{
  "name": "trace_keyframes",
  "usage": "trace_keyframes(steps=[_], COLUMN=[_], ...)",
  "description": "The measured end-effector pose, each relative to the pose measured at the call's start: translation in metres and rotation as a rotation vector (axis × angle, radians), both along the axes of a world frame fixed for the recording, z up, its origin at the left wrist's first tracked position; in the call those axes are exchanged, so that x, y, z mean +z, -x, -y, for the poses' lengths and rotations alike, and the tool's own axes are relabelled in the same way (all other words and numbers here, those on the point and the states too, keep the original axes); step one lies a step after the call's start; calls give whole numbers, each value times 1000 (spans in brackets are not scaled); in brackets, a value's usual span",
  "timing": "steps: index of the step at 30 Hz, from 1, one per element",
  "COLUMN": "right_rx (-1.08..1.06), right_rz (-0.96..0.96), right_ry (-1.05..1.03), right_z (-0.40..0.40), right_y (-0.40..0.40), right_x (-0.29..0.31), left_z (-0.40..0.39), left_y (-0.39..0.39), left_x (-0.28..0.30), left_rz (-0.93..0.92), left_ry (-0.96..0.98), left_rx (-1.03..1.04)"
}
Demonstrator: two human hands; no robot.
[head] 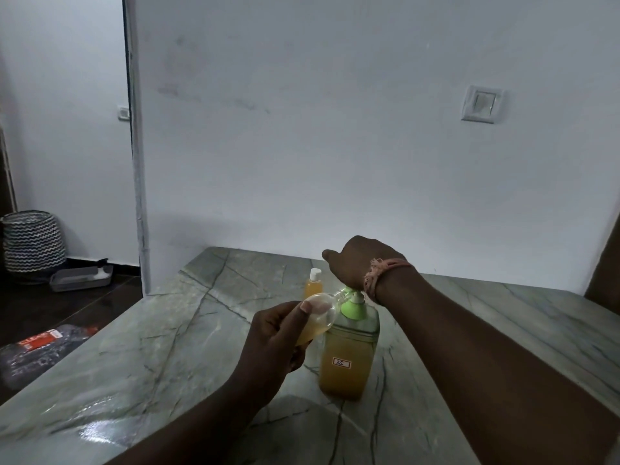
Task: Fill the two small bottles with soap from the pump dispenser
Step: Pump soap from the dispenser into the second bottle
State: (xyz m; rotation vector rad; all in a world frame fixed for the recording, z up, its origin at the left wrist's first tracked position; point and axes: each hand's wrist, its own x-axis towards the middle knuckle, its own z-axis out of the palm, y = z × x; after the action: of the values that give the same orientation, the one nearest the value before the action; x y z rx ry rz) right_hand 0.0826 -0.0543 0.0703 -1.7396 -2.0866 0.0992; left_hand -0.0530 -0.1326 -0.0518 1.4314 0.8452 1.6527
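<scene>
Holding the small clear bottle (315,318) in my left hand (273,347), I have my fingers and thumb closed round its lower half and tilt it so its open neck points up and to the right, right at the spout of the pump dispenser (349,350). Yellow soap sits in the bottom part of this bottle; the upper part looks empty, so I judge it only partly filled.

Just behind it the dispenser stands upright on the marble table (141,357), with a green pump top and amber soap reaching a good way up its body. A small white sticker on its front reads "35" in red.

My right hand (360,261) rests on top of the pump head, fingers curled down over it, pressing rather than gripping as far as I can tell; a pink bracelet (379,273) circles that wrist.

Farther back on the table, just left of my right hand, stands the second small bottle (313,285), upright, white cap on, its body yellow with soap. It looks finished to me. So one bottle seems done, and what is left is topping up the one I hold and capping it; I see no loose cap.

Off the table, on the dark floor at left, lies a pack (38,347) with a red label whose letters I cannot read. A patterned basket (33,241) stands beyond.
</scene>
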Motion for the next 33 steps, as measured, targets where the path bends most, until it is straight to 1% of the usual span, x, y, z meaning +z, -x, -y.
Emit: trace_keyframes(steps=[3, 9, 12, 14, 16, 20, 22, 25, 27, 30, 33], right_rx=[16, 35, 0, -1, 35, 56, 42, 15, 15, 35, 68], right_rz=[-103, -50, -12, -66, -110, -93, -38, 42, 15, -93, -73], right_ry=[56, 91, 12, -9, 29, 24, 27, -56, -88, -5, 31], right_z=[-7, 4, 1, -1, 0, 9, 11, 9, 5, 1, 4], right_y=[0, -1, -1, -1, -2, -2, -1, 3, 2, -1, -2], right_x=[-9, -4, 1, -2, -8, -8, -3, 4, 0, -10, -10], left_z=[-2, 0, 1, -1, -2, -1, 0, 0, -1, -3, -4], left_y=[0, 0, -1, 0, 0, 0, 0, -1, 0, -1, 0], left_x=[-1, -1, 1, 0, -1, -1, 0, 1, 0, -1, -2], left_rz=[-21, -25, -17, -18, -23, -5, -10, -5, -4, -13, -7], left_ry=[-6, -4, -2, -2, 0, -8, -9, -17, -16, -22, -12], left_rx=[4, 10, 8, 11, 19, 6, 9, 1, 0, -2, 7])
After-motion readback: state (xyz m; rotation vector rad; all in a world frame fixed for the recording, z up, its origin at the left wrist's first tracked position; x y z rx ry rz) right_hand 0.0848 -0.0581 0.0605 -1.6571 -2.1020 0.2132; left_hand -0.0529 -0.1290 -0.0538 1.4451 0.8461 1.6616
